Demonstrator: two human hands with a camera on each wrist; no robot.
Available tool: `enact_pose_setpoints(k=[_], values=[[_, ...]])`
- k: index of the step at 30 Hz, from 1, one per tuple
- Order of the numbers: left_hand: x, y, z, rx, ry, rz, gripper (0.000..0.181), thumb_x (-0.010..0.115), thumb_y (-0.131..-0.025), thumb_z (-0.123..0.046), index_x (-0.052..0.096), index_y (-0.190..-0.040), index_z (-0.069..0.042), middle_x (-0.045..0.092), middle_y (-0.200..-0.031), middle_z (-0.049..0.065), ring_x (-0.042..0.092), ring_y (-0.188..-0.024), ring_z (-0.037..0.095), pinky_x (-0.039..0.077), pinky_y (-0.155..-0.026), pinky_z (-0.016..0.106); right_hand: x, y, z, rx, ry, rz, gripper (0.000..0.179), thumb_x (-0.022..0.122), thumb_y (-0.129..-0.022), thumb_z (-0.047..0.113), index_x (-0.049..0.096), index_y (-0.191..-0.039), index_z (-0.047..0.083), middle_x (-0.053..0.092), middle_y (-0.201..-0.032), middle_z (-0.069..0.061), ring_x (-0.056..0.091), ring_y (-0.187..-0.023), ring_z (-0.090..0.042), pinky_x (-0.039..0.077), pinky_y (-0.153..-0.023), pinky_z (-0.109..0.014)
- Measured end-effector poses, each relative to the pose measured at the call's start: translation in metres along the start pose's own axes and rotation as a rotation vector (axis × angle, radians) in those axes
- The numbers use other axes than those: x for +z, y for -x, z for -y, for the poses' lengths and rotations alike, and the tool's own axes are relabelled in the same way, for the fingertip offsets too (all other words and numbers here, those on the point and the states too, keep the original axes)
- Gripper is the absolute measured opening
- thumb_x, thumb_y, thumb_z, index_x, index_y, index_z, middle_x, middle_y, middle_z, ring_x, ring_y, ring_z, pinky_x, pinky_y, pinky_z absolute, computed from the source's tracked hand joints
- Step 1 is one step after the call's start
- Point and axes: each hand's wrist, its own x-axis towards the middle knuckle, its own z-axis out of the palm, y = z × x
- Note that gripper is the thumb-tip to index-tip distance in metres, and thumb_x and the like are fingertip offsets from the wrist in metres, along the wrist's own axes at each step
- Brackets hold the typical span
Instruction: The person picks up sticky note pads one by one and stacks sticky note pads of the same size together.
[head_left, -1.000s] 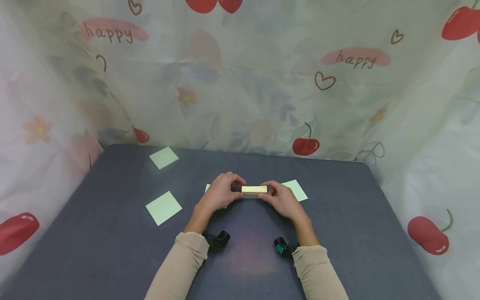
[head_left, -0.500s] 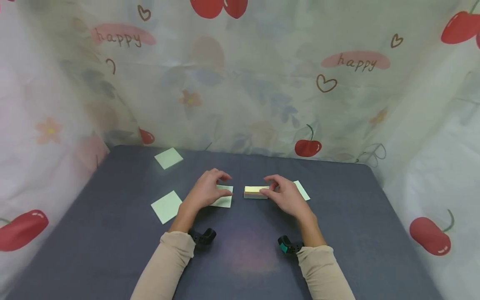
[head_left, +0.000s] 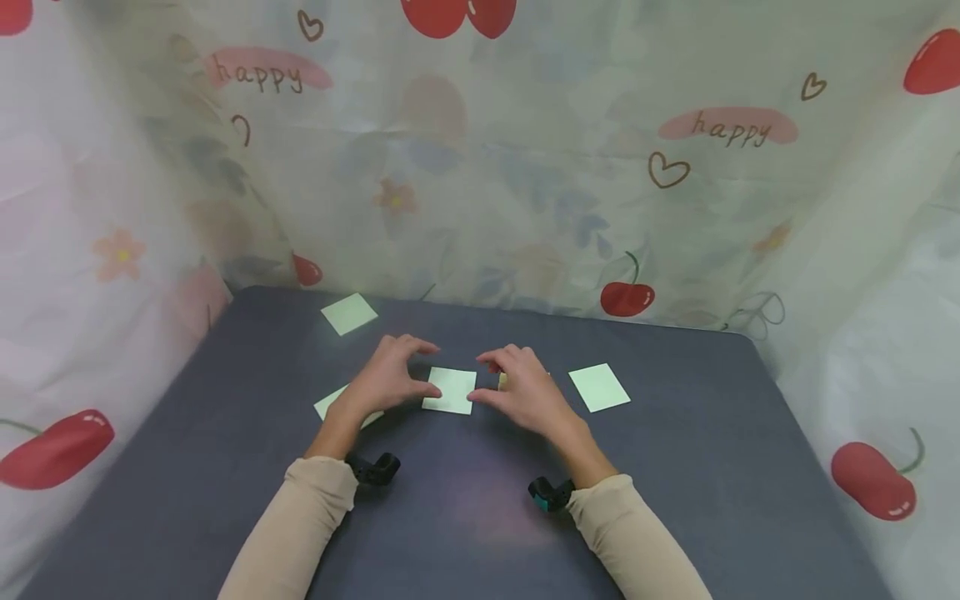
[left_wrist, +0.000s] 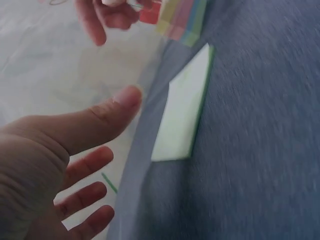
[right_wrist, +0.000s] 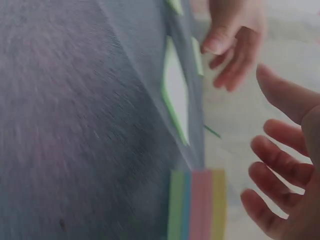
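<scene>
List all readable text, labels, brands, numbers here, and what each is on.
"happy": pink patch, image left, on the patterned curtain.
"happy": second pink patch, image right, same curtain.
Pale green squares and multicoloured stack: no text visible.
Black wrist devices: too small to tell.
No brands or numbers readable.

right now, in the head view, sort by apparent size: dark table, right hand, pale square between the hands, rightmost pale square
1. dark table
2. right hand
3. pale square between the hands and rightmost pale square: too alike to rank
</scene>
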Motion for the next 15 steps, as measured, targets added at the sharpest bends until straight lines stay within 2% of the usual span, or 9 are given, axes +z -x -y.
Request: enact_pose_setpoints(k=[5, 10, 15], values=[[-0.002, 0.001, 0.007, 0.003, -0.015, 0.032, 0.072, 0.091, -0.076, -0.035, 0.063, -0.137, -0.011, 0.061, -0.140, 0.013, 0.042, -0.136, 0.038, 0.041, -0.110, 0.057, 0.015, -0.013, 0.004, -0.048, 0.158, 0.017, 0.061, 0.082, -0.082, 0.048, 0.068, -0.130, 0.013, 0.070, -0.116, -0.007, 0.055, -0.105, -0.026, 0.045, -0.091, -0.047], [-0.002, 0.002, 0.011, 0.013, -0.004, 0.064, 0.074, 0.092, -0.075, -0.035, 0.062, -0.139, -0.010, 0.060, -0.143, 0.014, 0.041, -0.140, 0.040, 0.038, -0.114, 0.057, 0.026, -0.023, 0.006, -0.011, 0.272, 0.077, 0.068, 0.083, -0.079, 0.055, 0.066, -0.134, 0.018, 0.070, -0.127, -0.001, 0.056, -0.117, -0.027, 0.041, -0.103, -0.052], [0.002, -0.001, 0.017, 0.016, 0.005, 0.073, 0.076, 0.093, -0.074, -0.034, 0.062, -0.139, -0.012, 0.060, -0.145, 0.012, 0.040, -0.142, 0.038, 0.034, -0.117, 0.057, 0.031, -0.029, 0.012, 0.030, 0.330, 0.145, 0.077, 0.085, -0.075, 0.058, 0.063, -0.138, 0.020, 0.069, -0.133, -0.003, 0.055, -0.126, -0.029, 0.030, -0.118, -0.061]])
